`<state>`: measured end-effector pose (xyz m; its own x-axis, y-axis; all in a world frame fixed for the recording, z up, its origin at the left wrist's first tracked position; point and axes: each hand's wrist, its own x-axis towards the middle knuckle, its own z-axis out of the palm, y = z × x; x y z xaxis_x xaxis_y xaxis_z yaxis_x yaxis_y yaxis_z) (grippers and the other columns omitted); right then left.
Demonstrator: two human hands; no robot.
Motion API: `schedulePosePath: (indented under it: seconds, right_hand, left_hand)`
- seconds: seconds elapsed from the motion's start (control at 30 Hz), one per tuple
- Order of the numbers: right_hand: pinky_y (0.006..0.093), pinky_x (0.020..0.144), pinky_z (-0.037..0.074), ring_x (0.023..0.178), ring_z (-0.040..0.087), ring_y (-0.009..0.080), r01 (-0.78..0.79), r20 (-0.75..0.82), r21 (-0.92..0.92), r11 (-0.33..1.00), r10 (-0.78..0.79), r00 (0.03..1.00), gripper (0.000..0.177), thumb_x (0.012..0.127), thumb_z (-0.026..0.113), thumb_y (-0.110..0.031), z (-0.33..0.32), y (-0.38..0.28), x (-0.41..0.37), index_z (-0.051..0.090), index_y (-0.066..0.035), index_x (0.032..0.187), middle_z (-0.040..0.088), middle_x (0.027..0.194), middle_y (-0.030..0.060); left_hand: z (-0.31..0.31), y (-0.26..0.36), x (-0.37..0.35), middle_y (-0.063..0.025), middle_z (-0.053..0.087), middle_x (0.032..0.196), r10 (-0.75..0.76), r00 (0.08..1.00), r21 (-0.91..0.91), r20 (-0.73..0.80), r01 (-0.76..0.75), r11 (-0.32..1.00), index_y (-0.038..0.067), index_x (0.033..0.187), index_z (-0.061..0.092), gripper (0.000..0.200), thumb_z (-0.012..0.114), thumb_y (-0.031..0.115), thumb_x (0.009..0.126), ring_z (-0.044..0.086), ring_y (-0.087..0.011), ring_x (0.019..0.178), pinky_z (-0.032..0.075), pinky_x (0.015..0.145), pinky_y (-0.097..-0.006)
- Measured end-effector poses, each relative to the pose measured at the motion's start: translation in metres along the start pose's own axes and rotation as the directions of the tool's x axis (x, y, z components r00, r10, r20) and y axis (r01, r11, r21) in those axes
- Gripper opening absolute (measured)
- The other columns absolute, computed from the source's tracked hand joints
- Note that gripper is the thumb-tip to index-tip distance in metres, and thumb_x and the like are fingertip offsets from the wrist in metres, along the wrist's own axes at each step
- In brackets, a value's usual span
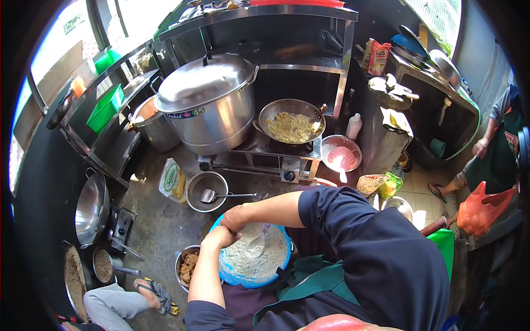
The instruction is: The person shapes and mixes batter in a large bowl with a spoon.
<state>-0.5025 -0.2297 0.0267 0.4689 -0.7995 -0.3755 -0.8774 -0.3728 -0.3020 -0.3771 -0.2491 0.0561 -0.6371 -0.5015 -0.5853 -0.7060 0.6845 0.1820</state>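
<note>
My left hand (pixel 220 238) and my right hand (pixel 235 218) meet above the left rim of a blue basin (pixel 289 255). Both look curled closed and touch each other; whatever lies between their fingers is hidden. Thick pale batter (pixel 251 258) with visible bits fills the basin. A purple-tipped utensil (pixel 265 227) seems to stand in the batter near the far rim, apart from my hands. Left of the basin sits a metal bowl of brown fried pieces (pixel 189 267). Just beyond it is a steel bowl (pixel 193 190) with a metal spatula (pixel 212 195) lying across it.
A wok of frying food (pixel 291 127) and a large lidded steamer pot (pixel 207 124) stand on the stove ahead. A pink strainer (pixel 342 158) rests in a basin at right. Another person's foot (pixel 148 292) is at lower left; a person (pixel 499 143) stands at right.
</note>
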Motion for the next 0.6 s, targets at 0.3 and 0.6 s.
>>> schedulePosePath:
  seconds: [0.3,0.6]
  right_hand:
    - [0.0411,0.072,0.050,0.086,0.064,0.0328,0.004,-0.004,-0.036,0.999,-0.004,1.000,0.027,0.075,0.060,-0.022,-0.006,-0.003,-0.007,0.065,-0.002,0.093,0.066,0.089,0.0199]
    - [0.0403,0.075,0.049,0.088,0.064,0.0314,0.023,0.052,-0.068,0.997,-0.020,0.998,0.029,0.075,0.060,-0.022,-0.004,-0.002,-0.002,0.064,-0.002,0.096,0.066,0.092,0.0187]
  left_hand:
    - [0.008,-0.005,0.007,-0.0162,0.064,0.103,0.113,0.991,-0.010,-0.077,-0.114,0.993,0.008,0.108,0.062,0.047,0.063,0.045,0.079,0.059,-0.0294,0.101,0.046,0.084,-0.0378]
    - [-0.006,0.014,-0.008,-0.0129,0.062,0.111,-0.020,1.000,-0.057,0.024,0.021,0.998,0.011,0.110,0.063,0.045,0.063,0.044,0.079,0.057,-0.0261,0.106,0.045,0.089,-0.0365]
